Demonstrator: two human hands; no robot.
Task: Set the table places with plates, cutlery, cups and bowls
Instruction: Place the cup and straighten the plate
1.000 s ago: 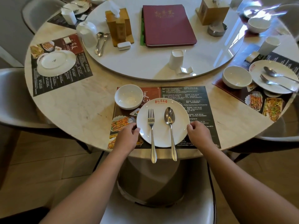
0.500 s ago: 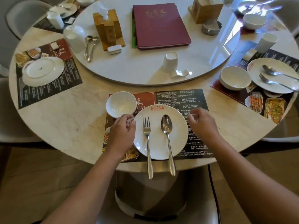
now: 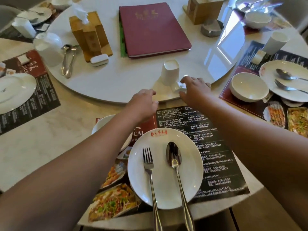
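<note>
A white plate (image 3: 188, 167) lies on the dark placemat (image 3: 215, 147) in front of me, with a fork (image 3: 148, 165) and a spoon (image 3: 174, 157) on it. My left forearm hides most of a white bowl (image 3: 101, 124) to the plate's left. A white cup (image 3: 170, 71) stands on the turntable (image 3: 133, 75) with a small white ceramic piece (image 3: 180, 87) beside it. My right hand (image 3: 195, 88) is spread open over that small piece, fingers at its edges. My left hand (image 3: 144, 104) hovers relaxed at the turntable's near rim, holding nothing.
The turntable carries a maroon menu (image 3: 153, 29), a wooden tissue box (image 3: 88, 35), a white teapot (image 3: 48, 47), loose spoons (image 3: 68, 62) and an ashtray (image 3: 211, 28). A set place lies at right with bowl (image 3: 248, 87) and plate (image 3: 286, 85); a plate (image 3: 13, 90) lies at left.
Both hands left the plate's sides and moved forward to the turntable's near edge, the right one arriving at the small white piece by the cup. The camera moved closer.
</note>
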